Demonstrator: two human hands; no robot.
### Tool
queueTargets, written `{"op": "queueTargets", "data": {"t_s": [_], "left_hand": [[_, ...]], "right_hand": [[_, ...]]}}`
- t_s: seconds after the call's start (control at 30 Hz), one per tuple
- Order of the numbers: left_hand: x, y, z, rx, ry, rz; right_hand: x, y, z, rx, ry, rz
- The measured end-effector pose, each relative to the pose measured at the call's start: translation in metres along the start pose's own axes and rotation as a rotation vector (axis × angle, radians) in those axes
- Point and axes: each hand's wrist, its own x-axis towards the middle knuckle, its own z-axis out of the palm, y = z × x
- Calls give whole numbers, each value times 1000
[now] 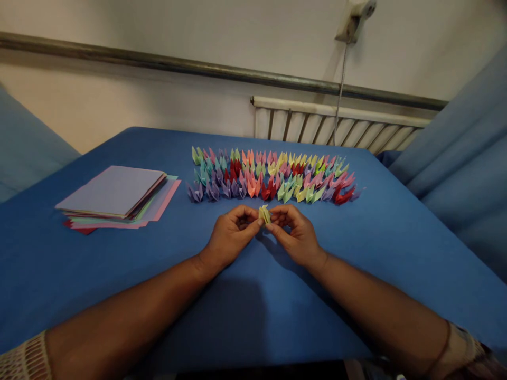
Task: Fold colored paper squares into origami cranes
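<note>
A small pale-yellow folded paper piece [264, 214] is pinched between my two hands, just above the blue cloth. My left hand [233, 232] grips its left side between thumb and fingertips. From the right, my right hand [295, 232] pinches the other side the same way. The fingertips hide part of the folds, so its exact shape is hard to make out. Just beyond my hands stand rows of folded paper cranes [253, 182] in purple, red, pink, green, yellow and teal.
On the left lies a stack of coloured paper sheets [113, 190], lavender on top. The blue cloth [150, 279] covers the table. Behind it are a wall rail [178, 60] and a white radiator [317, 108]. Blue curtains [467, 132] hang at both sides.
</note>
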Motion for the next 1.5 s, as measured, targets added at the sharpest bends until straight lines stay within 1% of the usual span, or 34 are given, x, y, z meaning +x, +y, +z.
{"op": "queueTargets", "data": {"t_s": [0.1,0.17,0.37,0.53,0.7,0.8,0.9,0.97,1.03,1.13,1.2,1.33,1.5], "left_hand": [[0,1,0,7,-6,8],[-1,2,0,13,-18,14],[-3,1,1,40,-53,42],[-4,-1,1,92,-46,121],[-6,4,0,138,-84,199],[-6,5,-1,145,-96,225],[-5,2,-1,78,-87,200],[-5,-1,0,11,-75,154],[-4,-3,0,-39,-74,98],[-5,-3,0,-61,-91,35],[-5,-1,0,-47,-95,30],[-5,2,0,46,-92,108],[-5,5,-2,142,-146,206]], "right_hand": [[0,2,1,108,-18,76],[1,3,1,125,-21,98],[2,-1,-1,33,14,22],[0,-3,0,-3,-2,28],[2,1,0,23,53,2],[3,2,-2,87,9,7],[3,1,-3,104,-44,20],[4,1,-4,99,-37,9],[4,2,-5,143,-37,7],[6,3,-5,247,-63,46],[6,2,-5,263,-63,59],[5,0,-6,213,-77,16],[3,-2,-8,150,-107,-33]]}}
